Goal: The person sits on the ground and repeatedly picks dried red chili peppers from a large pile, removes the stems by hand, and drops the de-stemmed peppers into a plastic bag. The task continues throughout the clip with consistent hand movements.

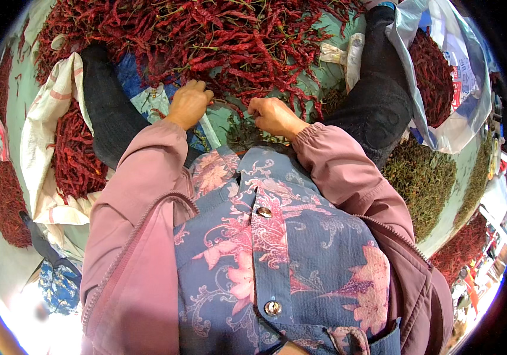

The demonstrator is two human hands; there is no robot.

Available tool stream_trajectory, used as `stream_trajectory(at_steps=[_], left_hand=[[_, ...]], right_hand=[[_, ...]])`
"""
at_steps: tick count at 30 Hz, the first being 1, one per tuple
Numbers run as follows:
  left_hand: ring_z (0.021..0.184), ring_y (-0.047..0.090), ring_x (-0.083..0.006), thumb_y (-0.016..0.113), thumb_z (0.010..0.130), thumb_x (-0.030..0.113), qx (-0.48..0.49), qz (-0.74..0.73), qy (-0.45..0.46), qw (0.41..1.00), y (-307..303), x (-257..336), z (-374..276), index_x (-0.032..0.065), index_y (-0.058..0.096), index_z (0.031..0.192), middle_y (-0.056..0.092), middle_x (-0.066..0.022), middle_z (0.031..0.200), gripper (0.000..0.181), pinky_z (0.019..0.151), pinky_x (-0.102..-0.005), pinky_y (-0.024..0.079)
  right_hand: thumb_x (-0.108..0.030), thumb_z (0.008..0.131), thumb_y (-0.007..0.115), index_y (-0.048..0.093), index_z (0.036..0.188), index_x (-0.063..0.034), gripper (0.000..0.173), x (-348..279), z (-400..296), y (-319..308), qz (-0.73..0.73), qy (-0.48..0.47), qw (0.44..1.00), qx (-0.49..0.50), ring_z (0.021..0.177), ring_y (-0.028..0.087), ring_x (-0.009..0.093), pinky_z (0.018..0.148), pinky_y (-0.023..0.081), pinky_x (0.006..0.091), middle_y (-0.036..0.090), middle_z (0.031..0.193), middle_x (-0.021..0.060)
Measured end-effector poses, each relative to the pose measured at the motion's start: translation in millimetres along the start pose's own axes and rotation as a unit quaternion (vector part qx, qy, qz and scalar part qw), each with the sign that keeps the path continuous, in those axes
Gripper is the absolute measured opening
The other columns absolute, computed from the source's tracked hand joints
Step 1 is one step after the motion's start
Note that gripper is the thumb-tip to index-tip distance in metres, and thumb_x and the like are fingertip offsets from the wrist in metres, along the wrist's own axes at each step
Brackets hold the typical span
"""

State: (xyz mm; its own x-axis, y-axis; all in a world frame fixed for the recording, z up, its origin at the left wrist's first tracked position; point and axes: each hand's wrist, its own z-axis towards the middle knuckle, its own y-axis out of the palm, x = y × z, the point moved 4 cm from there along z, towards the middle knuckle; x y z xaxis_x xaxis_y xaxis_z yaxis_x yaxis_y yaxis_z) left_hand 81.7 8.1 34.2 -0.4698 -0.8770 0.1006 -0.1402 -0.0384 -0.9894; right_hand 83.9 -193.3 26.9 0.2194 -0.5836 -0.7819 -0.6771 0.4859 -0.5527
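Observation:
A large heap of dried red chilies, many with pale stems, spreads before me between my legs. At its near edge, my left hand has its fingers curled downward. A small orange-red bit shows by its thumb, but whatever lies under the fingers is hidden. My right hand is a little to the right, thumb and fingers bent together at the fringe of the heap. Its fingertips are too covered to show a grip. Below and between the hands lies a small pile of greenish stems.
A white woven sack with red chilies stands by my left leg. Beside my right leg is a plastic bag holding chilies. A stem pile lies below it. More chilies cover the floor at far left.

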Motion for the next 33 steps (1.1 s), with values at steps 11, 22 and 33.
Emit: stream_trajectory(at_steps=[11, 22, 33], left_hand=[[0.062, 0.047, -0.0139, 0.058, 0.084, 0.016, -0.009, -0.456, -0.161, 0.875, -41, 30, 0, 0.0004, 0.058, 0.081, 0.054, -0.0033, 0.065, 0.016, 0.059, -0.0292, 0.039], [0.061, 0.051, -0.0067, 0.055, 0.087, 0.015, -0.087, -0.682, -0.254, 0.681, -27, 74, -10, 0.0011, 0.059, 0.091, 0.058, -0.0002, 0.071, 0.015, 0.057, -0.0207, 0.041], [0.053, 0.046, -0.0071, 0.057, 0.082, 0.011, -0.134, -0.688, -0.297, 0.648, -9, 85, -13, 0.0034, 0.057, 0.08, 0.052, 0.0005, 0.061, 0.008, 0.047, -0.0216, 0.036]], right_hand=[[-0.003, 0.08, 0.051, 0.057, 0.1, 0.0003, 0.022, -13, -1, -26, 0.444, 0.06, 0.892, 0.057, 0.062, 0.052, 0.009, 0.058, 0.044, 0.0232, 0.059, 0.082, 0.0043], [-0.006, 0.078, 0.055, 0.058, 0.083, -0.0012, 0.007, -10, -6, -13, 0.432, 0.117, 0.894, 0.015, 0.059, 0.054, 0.013, 0.053, 0.046, 0.0287, 0.057, 0.066, 0.0046], [-0.011, 0.068, 0.058, 0.058, 0.083, -0.0006, 0.018, 2, -9, -18, -0.252, 0.052, 0.956, 0.137, 0.073, 0.064, 0.031, 0.064, 0.051, 0.0394, 0.064, 0.083, 0.0174]])
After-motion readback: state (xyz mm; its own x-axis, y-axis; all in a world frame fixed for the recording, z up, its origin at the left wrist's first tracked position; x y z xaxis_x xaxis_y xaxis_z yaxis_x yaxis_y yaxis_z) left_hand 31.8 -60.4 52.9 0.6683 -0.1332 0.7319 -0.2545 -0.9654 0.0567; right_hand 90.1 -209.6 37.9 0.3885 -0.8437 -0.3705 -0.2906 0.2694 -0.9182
